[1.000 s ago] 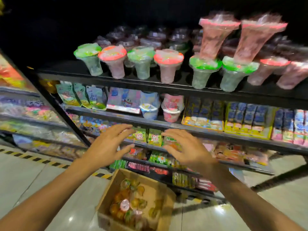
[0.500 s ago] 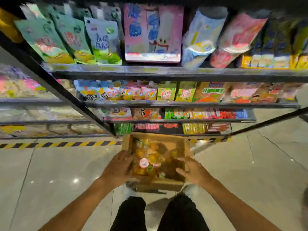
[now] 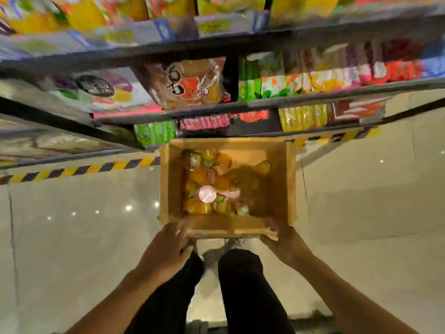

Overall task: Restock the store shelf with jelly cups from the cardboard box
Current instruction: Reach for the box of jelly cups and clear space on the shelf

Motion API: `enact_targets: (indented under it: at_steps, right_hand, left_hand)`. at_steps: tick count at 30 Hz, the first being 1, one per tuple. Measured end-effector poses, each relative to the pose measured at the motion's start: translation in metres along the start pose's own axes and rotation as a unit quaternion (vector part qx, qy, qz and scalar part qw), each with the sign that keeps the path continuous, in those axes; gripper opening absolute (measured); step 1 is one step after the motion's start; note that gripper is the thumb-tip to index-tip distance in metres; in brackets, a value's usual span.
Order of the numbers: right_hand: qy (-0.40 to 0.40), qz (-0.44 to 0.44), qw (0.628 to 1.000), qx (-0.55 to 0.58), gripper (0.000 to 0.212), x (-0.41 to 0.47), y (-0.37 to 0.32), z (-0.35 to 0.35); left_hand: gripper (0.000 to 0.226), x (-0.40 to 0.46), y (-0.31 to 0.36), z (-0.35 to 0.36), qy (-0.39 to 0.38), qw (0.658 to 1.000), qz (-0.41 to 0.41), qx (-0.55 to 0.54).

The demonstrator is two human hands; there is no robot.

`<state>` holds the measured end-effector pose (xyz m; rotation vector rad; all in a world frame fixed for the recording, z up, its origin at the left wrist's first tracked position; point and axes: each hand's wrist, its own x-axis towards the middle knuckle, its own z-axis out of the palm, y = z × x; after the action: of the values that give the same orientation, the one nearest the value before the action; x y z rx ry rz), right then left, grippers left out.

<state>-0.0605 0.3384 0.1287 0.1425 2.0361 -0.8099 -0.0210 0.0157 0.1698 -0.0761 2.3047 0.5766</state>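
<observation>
Gripping the open brown cardboard box by its near wall, you are taking it at both lower corners: your left hand is curling over the near-left corner, and your right hand is clasping the near-right one, thumb on the rim. Motion blur is hiding the left fingers, so how deep that hold goes is unclear. The small orange, yellow and pink-lidded jelly cups are lying loose in the box's left half, so you are probably wanting to lift level and support the bottom, or they may slide. The box is sitting on the pale glossy tiled floor, its far wall just beside the black metal store shelf and the yellow-and-black striped floor tape. Open floor is lying to both sides; your dark-trousered legs are crowding the near side.
</observation>
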Motion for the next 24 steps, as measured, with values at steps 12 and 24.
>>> enact_targets:
  at_steps: [12, 24]
  right_hand:
    - [-0.003, 0.037, 0.999, -0.001, 0.057, 0.232, 0.097, 0.105]
    - [0.101, 0.007, 0.995, 0.008, 0.054, 0.332, 0.115, 0.157]
  left_hand:
    - [0.051, 0.19, -0.086, 0.144, -0.011, 0.997, 0.007, 0.074]
    - [0.097, 0.314, -0.151, 0.23, -0.018, 0.993, 0.058, 0.102]
